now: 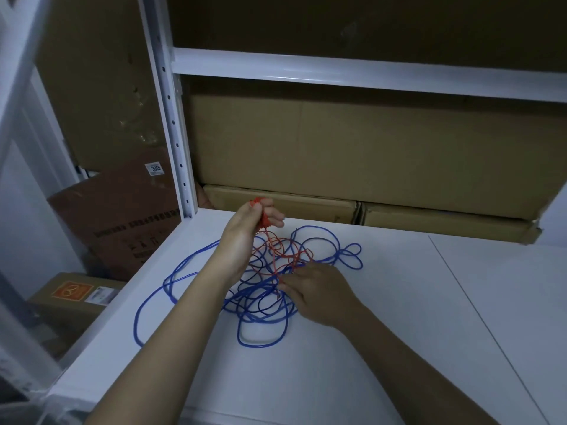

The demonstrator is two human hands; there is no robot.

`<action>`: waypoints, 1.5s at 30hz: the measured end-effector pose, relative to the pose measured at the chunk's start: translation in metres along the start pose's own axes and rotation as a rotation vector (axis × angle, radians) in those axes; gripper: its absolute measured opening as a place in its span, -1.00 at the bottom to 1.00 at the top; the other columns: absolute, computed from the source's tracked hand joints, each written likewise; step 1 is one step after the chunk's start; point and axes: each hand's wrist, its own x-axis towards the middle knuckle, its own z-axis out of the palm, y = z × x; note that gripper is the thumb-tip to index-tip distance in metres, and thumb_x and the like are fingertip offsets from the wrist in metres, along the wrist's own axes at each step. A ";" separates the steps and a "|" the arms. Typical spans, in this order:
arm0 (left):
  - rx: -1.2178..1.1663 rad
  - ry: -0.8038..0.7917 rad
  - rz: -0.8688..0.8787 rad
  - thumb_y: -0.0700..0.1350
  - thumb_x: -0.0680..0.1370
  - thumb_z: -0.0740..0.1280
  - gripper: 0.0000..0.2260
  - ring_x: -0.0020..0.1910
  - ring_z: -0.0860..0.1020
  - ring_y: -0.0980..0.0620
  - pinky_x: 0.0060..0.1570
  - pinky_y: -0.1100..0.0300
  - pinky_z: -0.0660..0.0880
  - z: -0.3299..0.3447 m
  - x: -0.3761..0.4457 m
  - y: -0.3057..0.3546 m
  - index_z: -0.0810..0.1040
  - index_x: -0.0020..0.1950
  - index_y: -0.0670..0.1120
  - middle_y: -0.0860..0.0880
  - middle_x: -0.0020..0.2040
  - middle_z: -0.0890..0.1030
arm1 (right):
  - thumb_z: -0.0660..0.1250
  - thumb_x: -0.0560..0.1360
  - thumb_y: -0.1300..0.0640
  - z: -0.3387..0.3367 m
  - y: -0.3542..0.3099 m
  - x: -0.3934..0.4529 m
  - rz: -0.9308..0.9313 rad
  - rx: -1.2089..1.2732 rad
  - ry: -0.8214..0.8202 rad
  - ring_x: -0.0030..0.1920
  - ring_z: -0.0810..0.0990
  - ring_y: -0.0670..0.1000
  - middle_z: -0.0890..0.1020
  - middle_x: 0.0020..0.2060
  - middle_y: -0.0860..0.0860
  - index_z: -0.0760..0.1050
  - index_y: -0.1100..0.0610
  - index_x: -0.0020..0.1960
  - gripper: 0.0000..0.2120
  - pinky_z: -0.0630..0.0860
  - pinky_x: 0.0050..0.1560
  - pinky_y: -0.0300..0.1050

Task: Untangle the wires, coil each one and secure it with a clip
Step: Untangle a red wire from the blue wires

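Item: your left hand grips the gathered red wire (raised to draw it free); your right hand pinches it amid the blue wire tangle on the desk.

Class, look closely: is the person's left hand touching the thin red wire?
Touching. The head view shows the left hand raised above the white shelf, fingers curled round a gathered bunch of thin red wire.

Boxes wall the back – right shelf open
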 end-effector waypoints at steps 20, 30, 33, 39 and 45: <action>0.321 -0.393 -0.103 -0.03 0.68 0.03 -0.59 -0.34 0.41 0.15 -0.18 0.41 0.37 0.005 -0.028 -0.011 0.48 -0.30 0.10 0.03 -0.36 0.43 | 0.43 0.46 0.18 -0.049 0.025 0.033 0.363 0.699 0.355 -0.26 0.55 -0.19 0.63 -0.27 -0.15 0.65 0.08 -0.18 -0.95 0.42 -0.20 -0.32; -0.012 -0.185 -0.019 -0.12 0.69 -0.03 -0.69 -0.35 0.38 0.09 -0.18 0.28 0.37 0.002 -0.018 -0.009 0.39 -0.11 -0.21 0.04 -0.40 0.41 | 0.18 0.63 0.17 -0.013 0.000 0.017 0.599 0.931 0.055 -0.45 0.39 -0.14 0.51 -0.43 -0.06 0.59 -0.01 -0.12 -0.74 0.34 -0.35 -0.25; 0.000 -0.087 0.010 -0.13 0.69 -0.02 -0.72 -0.26 0.51 0.11 -0.09 0.33 0.45 0.003 -0.016 -0.012 0.45 0.01 -0.19 0.00 -0.30 0.53 | 0.14 0.64 0.13 -0.006 -0.011 0.013 0.590 0.895 -0.132 -0.46 0.41 -0.20 0.51 -0.43 -0.03 0.60 0.12 0.01 -0.75 0.34 -0.32 -0.39; 0.312 -0.074 0.040 -0.08 0.69 0.03 -0.81 0.00 0.61 0.12 0.14 0.24 0.43 0.000 -0.015 -0.032 0.44 0.09 0.02 0.07 -0.06 0.66 | 0.15 0.64 0.05 -0.010 -0.021 0.002 0.312 0.570 -0.216 -0.37 0.42 -0.09 0.46 -0.39 -0.09 0.45 -0.01 -0.04 -0.86 0.35 -0.31 -0.19; 0.844 -0.214 0.058 -0.06 0.69 -0.03 -0.81 -0.07 0.46 0.44 0.46 0.07 -0.18 -0.001 -0.021 -0.047 0.36 0.02 0.03 0.17 -0.30 0.56 | 0.24 0.56 0.16 -0.018 -0.015 0.005 0.234 0.501 -0.128 -0.39 0.41 -0.10 0.46 -0.40 -0.10 0.54 0.13 -0.10 -0.87 0.31 -0.35 -0.28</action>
